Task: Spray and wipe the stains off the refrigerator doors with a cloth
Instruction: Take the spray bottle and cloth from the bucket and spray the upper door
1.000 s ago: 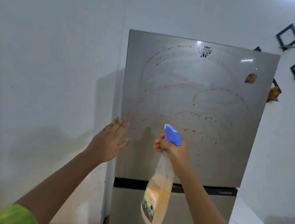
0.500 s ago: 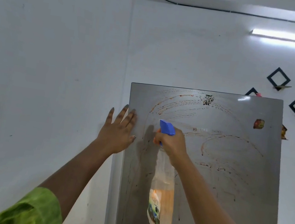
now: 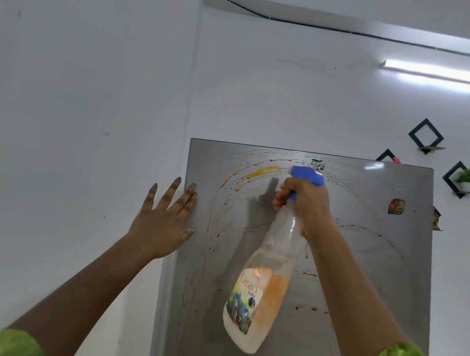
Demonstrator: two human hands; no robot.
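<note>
The steel refrigerator door (image 3: 363, 286) fills the lower middle, marked with curved red-brown streaks and a wet yellow-orange smear (image 3: 262, 171) near its top left. My right hand (image 3: 304, 204) grips the neck of a clear spray bottle (image 3: 261, 296) with orange liquid and a blue trigger head (image 3: 308, 174), held up close to the door's top. My left hand (image 3: 164, 222) is flat and spread, fingers apart, resting at the door's left edge against the wall. No cloth is in view.
White walls surround the fridge, close on its left. A small magnet (image 3: 396, 206) sits on the door's right side. Black diamond wall shelves (image 3: 425, 135) with a small plant (image 3: 466, 177) hang at the right. A tube light (image 3: 453, 75) glows above.
My right hand has raised the bottle toward the door's top, where a wet yellow smear now shows. My left hand stays at the left edge. The view has tilted upward.
</note>
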